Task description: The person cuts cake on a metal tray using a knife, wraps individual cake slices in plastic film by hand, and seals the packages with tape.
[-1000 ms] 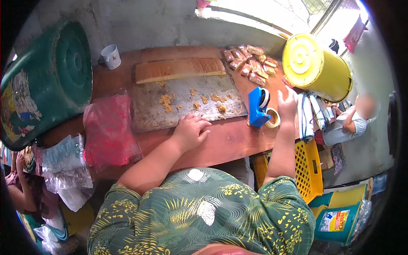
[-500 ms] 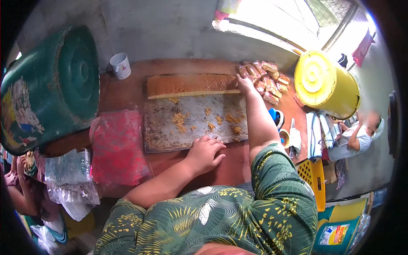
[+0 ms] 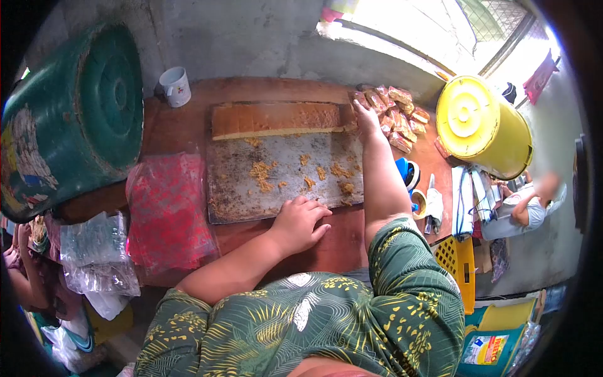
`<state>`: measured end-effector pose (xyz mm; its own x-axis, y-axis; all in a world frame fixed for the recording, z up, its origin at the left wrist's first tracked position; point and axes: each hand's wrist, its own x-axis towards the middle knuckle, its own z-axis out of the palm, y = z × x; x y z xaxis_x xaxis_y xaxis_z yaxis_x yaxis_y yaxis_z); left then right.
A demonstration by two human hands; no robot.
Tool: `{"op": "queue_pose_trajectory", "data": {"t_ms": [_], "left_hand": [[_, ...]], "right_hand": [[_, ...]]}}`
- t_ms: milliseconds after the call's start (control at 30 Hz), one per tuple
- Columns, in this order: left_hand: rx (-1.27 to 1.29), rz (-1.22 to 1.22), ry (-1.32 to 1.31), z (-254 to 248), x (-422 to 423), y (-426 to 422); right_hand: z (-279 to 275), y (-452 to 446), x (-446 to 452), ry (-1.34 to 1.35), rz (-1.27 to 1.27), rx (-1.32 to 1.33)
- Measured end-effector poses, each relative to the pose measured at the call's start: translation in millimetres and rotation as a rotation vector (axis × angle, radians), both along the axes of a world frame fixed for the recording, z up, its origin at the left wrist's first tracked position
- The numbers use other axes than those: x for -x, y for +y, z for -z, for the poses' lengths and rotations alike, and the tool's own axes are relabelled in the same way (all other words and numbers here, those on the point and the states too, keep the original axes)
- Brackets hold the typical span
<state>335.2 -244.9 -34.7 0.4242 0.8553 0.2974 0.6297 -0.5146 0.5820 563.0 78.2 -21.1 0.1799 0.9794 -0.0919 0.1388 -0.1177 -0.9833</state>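
A long strip of brown-topped sponge cake (image 3: pixel 273 119) lies along the far edge of a worn metal tray (image 3: pixel 242 204), which is strewn with crumbs. At the strip's right end, my right hand (image 3: pixel 365 119) has its fingers closed on a narrow slice of cake (image 3: pixel 348 118), which stands slightly apart from the rest. The fingers hide part of that slice. My left hand (image 3: pixel 299 221) lies flat over the tray's near edge, fingers stretched out and holding nothing. Wrapped cake pieces (image 3: pixel 396 116) are heaped just right of my right hand.
A green drum (image 3: pixel 113 94) and a white mug (image 3: pixel 176 88) stand left; a yellow bucket (image 3: pixel 480 125) is at right. Red-printed plastic bags (image 3: pixel 166 213) lie left of the tray. Near a knife (image 3: pixel 431 188) are blue items. Other people sit at both sides.
My right hand has pulled the end slice slightly away from the strip, and a gap shows there now. My left hand stays at the tray's near edge. The view has shifted slightly.
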Motion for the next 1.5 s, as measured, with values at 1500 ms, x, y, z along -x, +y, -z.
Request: {"op": "queue_pose_trajectory", "data": {"t_ms": [1500], "left_hand": [[-0.356, -0.696, 0.227, -35, 207, -86]], "right_hand": [[7, -312, -78, 1.013, -0.380, -0.036]]}}
